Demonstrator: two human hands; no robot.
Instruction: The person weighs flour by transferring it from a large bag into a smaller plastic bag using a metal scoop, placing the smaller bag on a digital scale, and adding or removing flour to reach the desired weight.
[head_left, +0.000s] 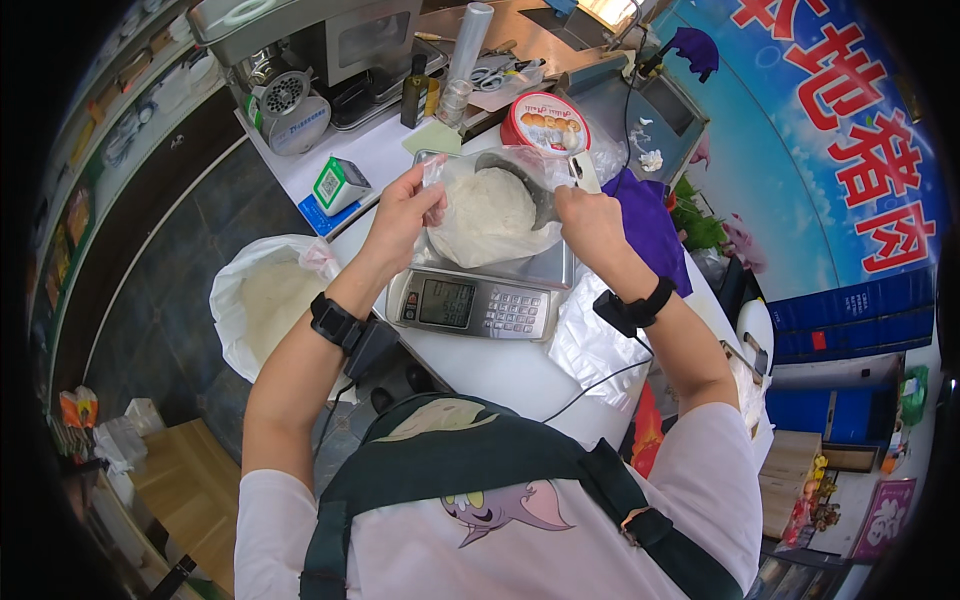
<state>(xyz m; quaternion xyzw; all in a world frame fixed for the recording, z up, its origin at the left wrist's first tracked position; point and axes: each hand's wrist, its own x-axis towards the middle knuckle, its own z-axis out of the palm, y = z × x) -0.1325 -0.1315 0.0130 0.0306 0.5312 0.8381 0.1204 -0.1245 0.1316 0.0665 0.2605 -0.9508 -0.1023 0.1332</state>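
A clear plastic bag (469, 251) of white flour-like powder (491, 206) sits on the metal pan of a digital scale (472, 304). My left hand (407, 206) pinches the bag's left rim and holds its mouth apart. Inside the bag, a grey metal scoop (517, 169) curves around the far right side of the powder. My right hand (592, 223) is closed at the right, apparently around the scoop's handle; the fingers hide the grip. A pale piece with a dark slot (583, 171) sticks out beyond this hand. The scale's display is lit.
A lined sack of pale powder (274, 300) stands left of the table. Plastic bags (600, 352) lie right of the scale, by a purple cloth (652, 225). Beyond are a round red tub (546, 124), a dark bottle (415, 94), a code stand (337, 184) and a meat grinder (285, 90).
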